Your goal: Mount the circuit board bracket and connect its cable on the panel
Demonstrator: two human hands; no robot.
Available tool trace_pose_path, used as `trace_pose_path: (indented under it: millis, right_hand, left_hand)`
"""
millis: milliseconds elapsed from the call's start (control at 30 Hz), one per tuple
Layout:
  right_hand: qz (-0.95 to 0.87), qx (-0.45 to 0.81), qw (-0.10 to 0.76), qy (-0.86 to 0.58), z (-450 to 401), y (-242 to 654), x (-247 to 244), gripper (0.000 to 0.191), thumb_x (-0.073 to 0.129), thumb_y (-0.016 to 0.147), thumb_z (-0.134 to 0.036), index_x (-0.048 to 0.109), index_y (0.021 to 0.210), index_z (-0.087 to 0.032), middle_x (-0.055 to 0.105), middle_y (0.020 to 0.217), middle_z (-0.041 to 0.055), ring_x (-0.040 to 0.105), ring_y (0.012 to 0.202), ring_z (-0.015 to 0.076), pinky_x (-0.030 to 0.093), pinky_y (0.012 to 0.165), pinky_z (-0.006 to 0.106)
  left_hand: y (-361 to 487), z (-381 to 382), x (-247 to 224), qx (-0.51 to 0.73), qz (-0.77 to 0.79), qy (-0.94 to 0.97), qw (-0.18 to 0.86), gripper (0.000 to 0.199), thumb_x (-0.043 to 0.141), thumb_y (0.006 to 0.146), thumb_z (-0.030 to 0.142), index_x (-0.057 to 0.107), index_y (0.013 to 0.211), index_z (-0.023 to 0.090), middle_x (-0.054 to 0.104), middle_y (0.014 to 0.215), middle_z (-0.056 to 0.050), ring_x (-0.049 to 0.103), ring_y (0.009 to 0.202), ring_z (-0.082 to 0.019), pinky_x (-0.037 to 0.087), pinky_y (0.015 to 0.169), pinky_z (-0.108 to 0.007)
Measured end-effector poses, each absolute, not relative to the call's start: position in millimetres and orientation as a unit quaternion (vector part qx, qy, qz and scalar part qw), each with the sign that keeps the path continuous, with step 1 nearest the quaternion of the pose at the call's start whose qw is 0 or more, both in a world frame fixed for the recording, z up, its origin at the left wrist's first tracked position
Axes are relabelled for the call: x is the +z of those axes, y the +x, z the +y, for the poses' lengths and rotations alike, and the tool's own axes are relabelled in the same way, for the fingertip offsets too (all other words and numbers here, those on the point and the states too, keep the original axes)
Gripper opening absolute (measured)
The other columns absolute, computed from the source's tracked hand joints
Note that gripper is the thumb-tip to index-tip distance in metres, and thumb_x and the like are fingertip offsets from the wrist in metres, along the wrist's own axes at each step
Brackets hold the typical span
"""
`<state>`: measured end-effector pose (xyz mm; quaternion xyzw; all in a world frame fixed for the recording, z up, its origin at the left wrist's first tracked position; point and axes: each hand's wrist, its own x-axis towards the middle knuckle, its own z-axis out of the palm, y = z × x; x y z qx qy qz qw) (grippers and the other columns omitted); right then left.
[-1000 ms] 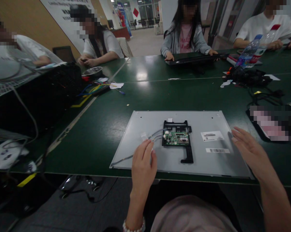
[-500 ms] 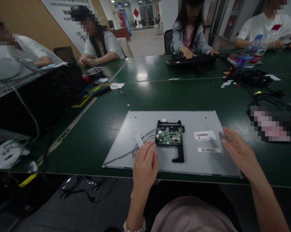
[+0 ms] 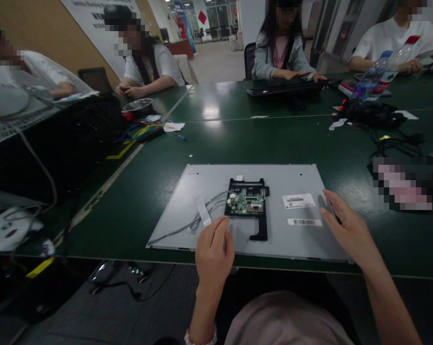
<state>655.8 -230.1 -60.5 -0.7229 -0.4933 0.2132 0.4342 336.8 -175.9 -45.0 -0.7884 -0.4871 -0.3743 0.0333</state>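
Note:
A flat grey metal panel (image 3: pixel 180 201) lies on the green table in front of me. Near its middle sits a black bracket (image 3: pixel 262 225) with a green circuit board (image 3: pixel 243 203) on it. Grey cables (image 3: pixel 176 232) run from the board to the panel's lower left corner, with a white strip (image 3: pixel 204 212) across them. My left hand (image 3: pixel 214 254) is over the panel's near part, below the board, its fingers curled together; what they hold, if anything, is hidden. My right hand (image 3: pixel 345 230) is at the panel's right edge, thumb and fingers apart around it, beside two white labels (image 3: pixel 298 201).
Several people sit across the green table (image 3: pixel 216 143); one has both hands at a black flat device (image 3: pixel 291 88). Bottles (image 3: pixel 372 76), black cables (image 3: pixel 370 114) and a pixelated item (image 3: pixel 403 184) lie right. Wires and a metal bowl (image 3: pixel 139 106) lie left, by a black box (image 3: pixel 51 148).
The panel, with its bracket and board, has shifted slightly left. My right hand has moved left with its edge. My left hand's fingers have drawn closer together.

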Motion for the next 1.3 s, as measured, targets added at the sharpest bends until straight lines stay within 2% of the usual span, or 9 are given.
trace_pose_path:
  millis: [300,733,967,1167,1300]
  right_hand:
    - [-0.5,0.212,0.407,-0.735,-227.0,647.9,-48.2,0.054,0.051,0.09,-0.044,0.047,0.141,-0.027,0.054,0.143,0.0067,0.052,0.13,0.0288,0.038,0.111,0.051]
    - [-0.549,0.224,0.391,-0.704,-222.6,637.0,-40.5,0.052,0.047,0.092,-0.042,0.046,0.141,-0.028,0.052,0.144,0.0065,0.051,0.13,0.0291,0.039,0.11,0.053]
    - [-0.586,0.222,0.375,-0.683,-219.0,629.2,-33.0,0.05,0.044,0.093,-0.037,0.044,0.142,-0.025,0.048,0.147,0.0085,0.043,0.137,0.0292,0.036,0.112,0.053]
    - [-0.615,0.216,0.371,-0.661,-214.9,621.7,-37.6,0.051,0.045,0.092,-0.034,0.044,0.141,-0.023,0.047,0.148,0.0096,0.039,0.14,0.0286,0.033,0.114,0.054]
    - [-0.632,0.202,0.349,-0.662,-213.9,614.6,-41.3,0.053,0.046,0.092,-0.037,0.045,0.142,-0.021,0.045,0.15,0.0103,0.03,0.145,0.0298,0.03,0.116,0.054]
  left_hand:
    - [340.0,-186.5,-44.6,-0.327,-0.497,-0.803,0.039,0.027,0.051,0.091,0.015,0.065,0.114,0.018,0.071,0.109,-0.01,0.066,0.1,-0.023,0.05,0.093,-0.037]
    - [345.8,-192.2,-42.5,-0.3,-0.575,-0.761,0.032,0.031,0.048,0.093,0.021,0.061,0.122,0.017,0.067,0.122,-0.012,0.063,0.111,-0.027,0.046,0.1,-0.044]
    - [348.6,-192.1,-42.6,-0.284,-0.611,-0.738,0.028,0.035,0.046,0.093,0.024,0.058,0.126,0.015,0.064,0.127,-0.015,0.06,0.118,-0.029,0.038,0.106,-0.048]
    - [342.6,-187.7,-41.1,-0.254,-0.633,-0.73,0.042,0.037,0.041,0.095,0.025,0.057,0.127,0.013,0.063,0.13,-0.014,0.059,0.12,-0.026,0.038,0.108,-0.044]
    - [337.8,-185.4,-40.0,-0.257,-0.633,-0.728,0.049,0.037,0.04,0.096,0.028,0.058,0.126,0.013,0.064,0.127,-0.014,0.061,0.117,-0.027,0.039,0.107,-0.044]
